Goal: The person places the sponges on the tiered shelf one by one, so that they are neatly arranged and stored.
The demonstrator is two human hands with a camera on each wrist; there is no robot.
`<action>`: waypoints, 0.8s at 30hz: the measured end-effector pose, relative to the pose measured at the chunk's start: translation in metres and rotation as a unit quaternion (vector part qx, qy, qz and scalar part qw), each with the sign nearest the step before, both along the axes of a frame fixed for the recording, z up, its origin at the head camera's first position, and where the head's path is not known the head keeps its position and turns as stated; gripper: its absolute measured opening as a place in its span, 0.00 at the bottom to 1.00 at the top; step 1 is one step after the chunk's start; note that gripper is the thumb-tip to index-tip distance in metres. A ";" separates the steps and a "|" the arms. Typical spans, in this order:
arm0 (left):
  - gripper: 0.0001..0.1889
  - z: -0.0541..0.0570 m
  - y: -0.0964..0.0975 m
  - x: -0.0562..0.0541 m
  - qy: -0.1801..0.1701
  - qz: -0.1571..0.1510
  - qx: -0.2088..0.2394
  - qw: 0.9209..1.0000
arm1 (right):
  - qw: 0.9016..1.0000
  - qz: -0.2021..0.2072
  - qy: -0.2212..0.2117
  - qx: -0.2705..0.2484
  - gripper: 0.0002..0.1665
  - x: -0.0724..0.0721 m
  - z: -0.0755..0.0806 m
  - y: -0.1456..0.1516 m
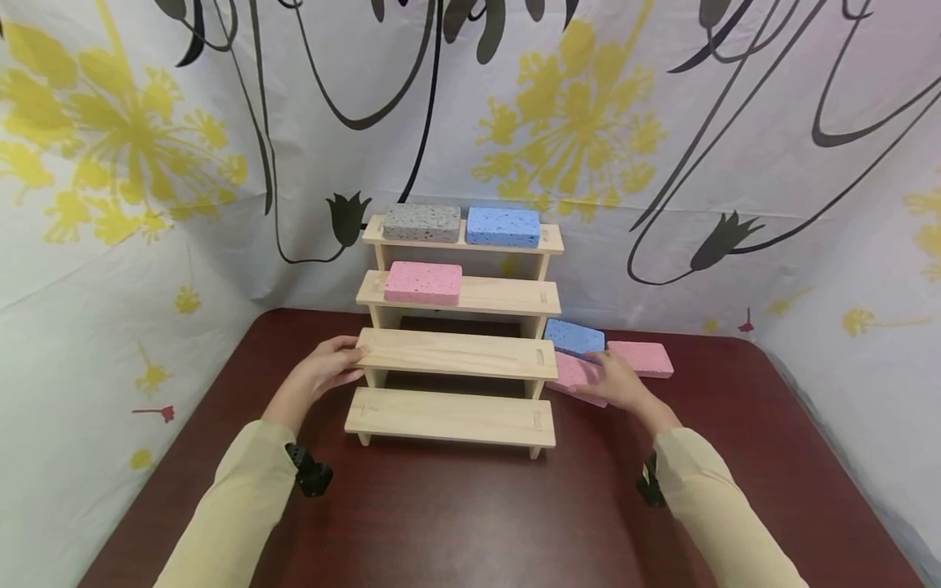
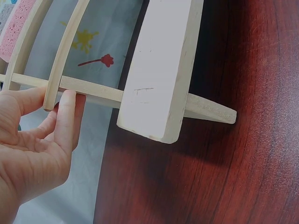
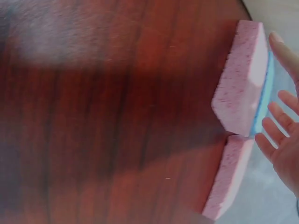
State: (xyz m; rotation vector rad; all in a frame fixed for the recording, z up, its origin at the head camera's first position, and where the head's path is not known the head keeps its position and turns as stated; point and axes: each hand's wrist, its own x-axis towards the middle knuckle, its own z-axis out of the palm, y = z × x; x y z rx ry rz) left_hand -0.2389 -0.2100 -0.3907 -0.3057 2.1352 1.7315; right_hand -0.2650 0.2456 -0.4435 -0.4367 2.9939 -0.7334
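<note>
The left hand (image 1: 331,371) is pinching the 2nd-lowest shelf (image 1: 456,353) of the wooden rack (image 1: 507,296), apparently steadying it. The right hand (image 1: 619,382) is holding spread fingers at a pink sponge (image 1: 566,371) and a blue sponge (image 1: 573,334) beside the rack (contact isn't certain). Taking 1 seems the step; lifting is likely calling for clearing the shelf ends. That shelf and the lowest shelf (image 1: 452,415) are offering bare room.

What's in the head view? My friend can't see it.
A person's left hand grips a four-tier wooden shelf; their right hand is at blue and pink sponges beside it. A gray sponge and blue sponge sit on top, a pink sponge just below.
</note>
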 end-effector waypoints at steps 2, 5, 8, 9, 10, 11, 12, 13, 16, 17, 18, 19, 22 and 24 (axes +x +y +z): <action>0.30 0.000 0.000 0.000 0.001 -0.001 -0.001 1.000 | 1.000 -0.005 0.010 0.013 0.45 0.001 -0.006 0.001; 0.29 0.000 -0.001 0.000 0.002 0.000 -0.002 1.000 | 1.000 -0.018 0.003 0.017 0.47 0.002 -0.012 0.002; 0.29 -0.001 -0.001 0.000 0.002 0.000 -0.004 1.000 | 0.999 -0.035 -0.008 0.021 0.49 0.003 -0.015 0.001; 0.29 -0.001 -0.002 0.000 0.002 0.000 -0.003 1.000 | 0.999 -0.040 -0.011 0.025 0.49 0.003 -0.017 0.000; 0.29 -0.001 -0.002 0.000 0.002 0.000 -0.003 1.000 | 0.999 -0.045 -0.013 0.028 0.50 0.002 -0.018 0.000; 0.29 -0.001 -0.002 0.000 0.002 -0.001 -0.001 1.000 | 0.998 -0.049 -0.015 0.033 0.50 0.002 -0.019 -0.001; 0.29 -0.002 -0.002 0.000 0.002 -0.001 0.001 1.000 | 0.998 -0.052 -0.015 0.036 0.49 0.002 -0.020 -0.001; 0.29 -0.002 -0.002 0.000 0.002 -0.002 0.002 1.000 | 0.998 -0.056 -0.016 0.039 0.49 0.001 -0.021 -0.001; 0.29 -0.002 -0.002 0.000 0.003 -0.002 0.003 1.000 | 0.997 -0.060 -0.015 0.038 0.48 0.000 -0.023 -0.001; 0.29 -0.002 -0.002 0.000 0.003 -0.002 0.002 1.000 | 0.997 -0.061 -0.016 0.035 0.48 0.001 -0.023 -0.001; 0.29 -0.002 -0.002 0.000 0.004 -0.002 0.000 1.000 | 0.997 -0.062 -0.016 0.030 0.48 0.001 -0.023 -0.001; 0.29 -0.002 -0.002 0.000 0.004 -0.002 -0.002 1.000 | 0.998 -0.063 -0.016 0.024 0.48 0.002 -0.022 -0.001; 0.28 -0.003 -0.001 -0.001 0.003 0.001 -0.006 1.000 | 0.997 -0.068 -0.022 0.009 0.50 0.004 -0.022 -0.002; 0.28 -0.003 -0.001 -0.002 0.001 0.004 -0.007 1.000 | 0.997 -0.070 -0.029 0.003 0.51 0.005 -0.022 -0.002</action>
